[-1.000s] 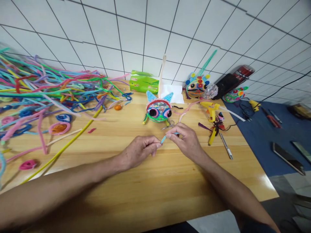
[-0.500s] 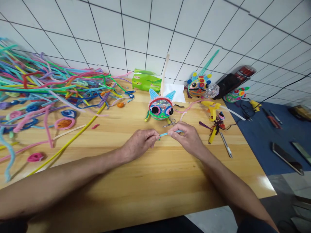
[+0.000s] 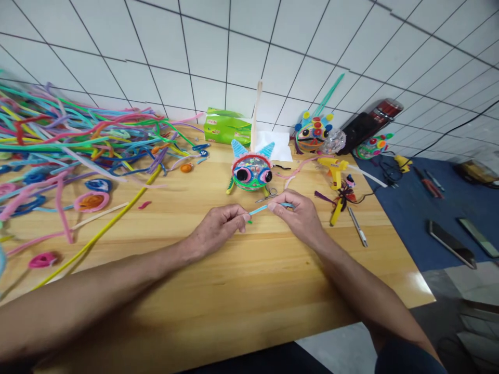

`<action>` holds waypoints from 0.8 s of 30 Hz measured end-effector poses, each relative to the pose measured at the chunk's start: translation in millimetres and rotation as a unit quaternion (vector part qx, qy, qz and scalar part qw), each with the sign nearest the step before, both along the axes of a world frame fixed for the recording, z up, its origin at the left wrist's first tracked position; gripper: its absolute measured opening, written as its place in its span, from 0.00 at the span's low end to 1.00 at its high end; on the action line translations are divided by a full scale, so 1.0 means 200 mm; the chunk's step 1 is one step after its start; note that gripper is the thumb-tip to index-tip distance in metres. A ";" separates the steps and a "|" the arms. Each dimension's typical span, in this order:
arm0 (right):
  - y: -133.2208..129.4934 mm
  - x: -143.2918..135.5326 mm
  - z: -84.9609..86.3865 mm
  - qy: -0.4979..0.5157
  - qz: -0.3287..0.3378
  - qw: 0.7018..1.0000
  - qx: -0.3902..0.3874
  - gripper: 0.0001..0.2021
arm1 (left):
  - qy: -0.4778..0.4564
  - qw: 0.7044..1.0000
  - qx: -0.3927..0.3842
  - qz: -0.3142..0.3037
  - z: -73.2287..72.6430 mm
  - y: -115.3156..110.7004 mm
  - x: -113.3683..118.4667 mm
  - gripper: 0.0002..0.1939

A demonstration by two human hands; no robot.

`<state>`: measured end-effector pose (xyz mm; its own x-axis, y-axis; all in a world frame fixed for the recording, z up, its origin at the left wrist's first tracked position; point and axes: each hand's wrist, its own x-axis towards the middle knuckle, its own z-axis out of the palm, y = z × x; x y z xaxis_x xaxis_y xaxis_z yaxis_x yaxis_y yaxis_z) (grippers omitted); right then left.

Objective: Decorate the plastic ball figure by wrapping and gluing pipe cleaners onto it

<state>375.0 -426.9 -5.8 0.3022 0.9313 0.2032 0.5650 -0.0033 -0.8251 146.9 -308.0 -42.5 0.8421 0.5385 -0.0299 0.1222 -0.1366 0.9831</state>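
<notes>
Between my two hands stretches a short light-blue pipe cleaner (image 3: 259, 210). Its left end is pinched by the thumb and fingers of my left hand (image 3: 224, 224). My right hand (image 3: 298, 213) grips it farther along, and a bit of blue shows past the fingers. A small green piece (image 3: 250, 222) lies by my left fingertips; I cannot tell whether it is held. Just beyond the hands stands a lion-head craft (image 3: 251, 173) with blue ears, round black eyes and a green lower edge. Small scissors (image 3: 266, 195) lie between it and my right hand.
Loose coloured pipe cleaners (image 3: 86, 135) pile up at the left. Behind the craft are a green tissue pack (image 3: 228, 127) and white paper (image 3: 278, 146). At the right are a yellow glue gun (image 3: 334, 171), a pen (image 3: 357, 227), another lion head (image 3: 312, 134) and a dark bottle (image 3: 370, 124).
The view has shifted slightly, so most things sit a little farther left. A longer stretch of blue pipe cleaner shows between my hands, which are slightly farther apart.
</notes>
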 end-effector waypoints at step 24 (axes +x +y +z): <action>-0.09 0.48 -0.04 -0.123 -0.222 0.964 -0.078 0.23 | -0.052 0.955 0.084 0.279 -0.12 0.22 0.08 0.45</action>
<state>471.6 -444.0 -14.3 0.6378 0.7469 0.1878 0.6586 -0.4026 -0.6358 163.9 -263.8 -66.0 0.4171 0.8937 0.1656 0.1242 -0.2365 0.9637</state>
